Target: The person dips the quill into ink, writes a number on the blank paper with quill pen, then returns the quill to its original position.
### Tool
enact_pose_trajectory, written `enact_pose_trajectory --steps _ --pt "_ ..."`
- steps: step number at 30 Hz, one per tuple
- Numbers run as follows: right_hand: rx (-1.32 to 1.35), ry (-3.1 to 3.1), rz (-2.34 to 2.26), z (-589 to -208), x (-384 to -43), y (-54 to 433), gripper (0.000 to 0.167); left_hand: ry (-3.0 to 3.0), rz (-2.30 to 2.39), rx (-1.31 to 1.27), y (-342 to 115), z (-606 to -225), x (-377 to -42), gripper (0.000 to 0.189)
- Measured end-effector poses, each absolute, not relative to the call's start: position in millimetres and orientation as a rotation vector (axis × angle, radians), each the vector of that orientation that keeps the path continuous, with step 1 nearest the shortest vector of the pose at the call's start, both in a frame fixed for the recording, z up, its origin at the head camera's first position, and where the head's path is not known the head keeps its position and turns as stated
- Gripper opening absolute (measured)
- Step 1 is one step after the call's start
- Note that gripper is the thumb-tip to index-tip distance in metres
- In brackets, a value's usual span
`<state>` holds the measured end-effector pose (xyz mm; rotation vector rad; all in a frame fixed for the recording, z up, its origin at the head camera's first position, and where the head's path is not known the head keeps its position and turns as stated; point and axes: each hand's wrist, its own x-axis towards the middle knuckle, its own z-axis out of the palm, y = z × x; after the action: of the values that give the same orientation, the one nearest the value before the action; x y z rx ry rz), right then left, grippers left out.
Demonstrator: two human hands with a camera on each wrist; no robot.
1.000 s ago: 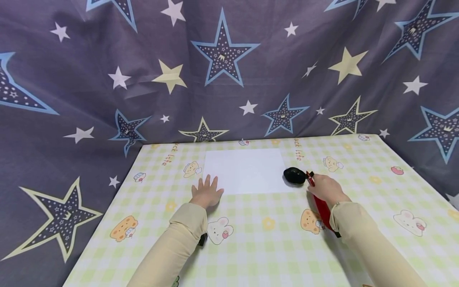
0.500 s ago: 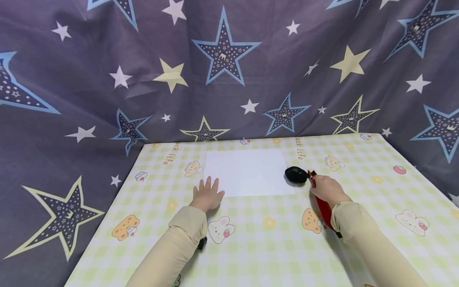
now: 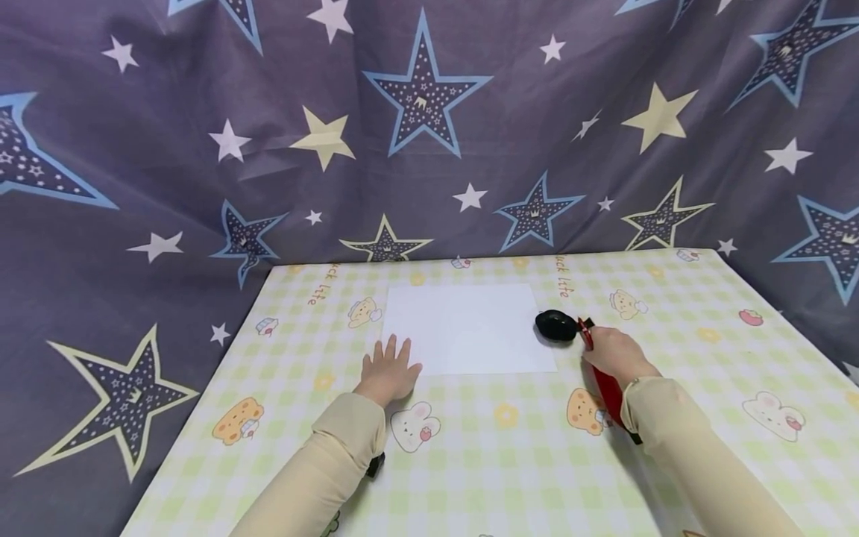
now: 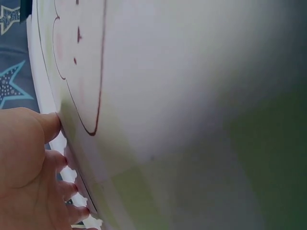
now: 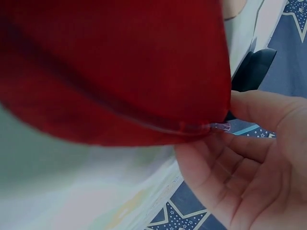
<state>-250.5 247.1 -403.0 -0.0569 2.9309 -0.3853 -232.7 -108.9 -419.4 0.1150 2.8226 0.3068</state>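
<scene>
A white sheet of paper [image 3: 470,328] lies flat on the table's far half. My left hand [image 3: 391,373] rests, fingers spread, at its near left corner; in the left wrist view the thumb and fingertips of the left hand [image 4: 29,167] touch down at the sheet. My right hand [image 3: 620,354] pinches the end of a red pouch-like thing [image 3: 607,399]; the right wrist view shows the right hand [image 5: 259,172] with thumb and fingers on the red pouch-like thing [image 5: 144,62], along which a dark curved seam runs. Just left of that hand sits a glossy black oval object [image 3: 555,326], resembling a computer mouse.
A green-and-white checked cloth with cartoon prints covers the table [image 3: 496,462]. Behind it hangs a dark star-patterned curtain [image 3: 416,186]. A small black item [image 3: 376,466] shows beside the left sleeve, partly hidden.
The paper has slid a little toward me under my left hand, which has drawn back slightly with it. The right hand keeps its hold on the red thing; the view has tilted slightly.
</scene>
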Motion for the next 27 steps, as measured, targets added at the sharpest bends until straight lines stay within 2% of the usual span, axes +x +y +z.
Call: enact_pose_trajectory --steps 27 --pt "-0.1 2.96 -0.376 -403 -249 248 0.021 2.853 0.291 0.159 -108 -416 -195 0.057"
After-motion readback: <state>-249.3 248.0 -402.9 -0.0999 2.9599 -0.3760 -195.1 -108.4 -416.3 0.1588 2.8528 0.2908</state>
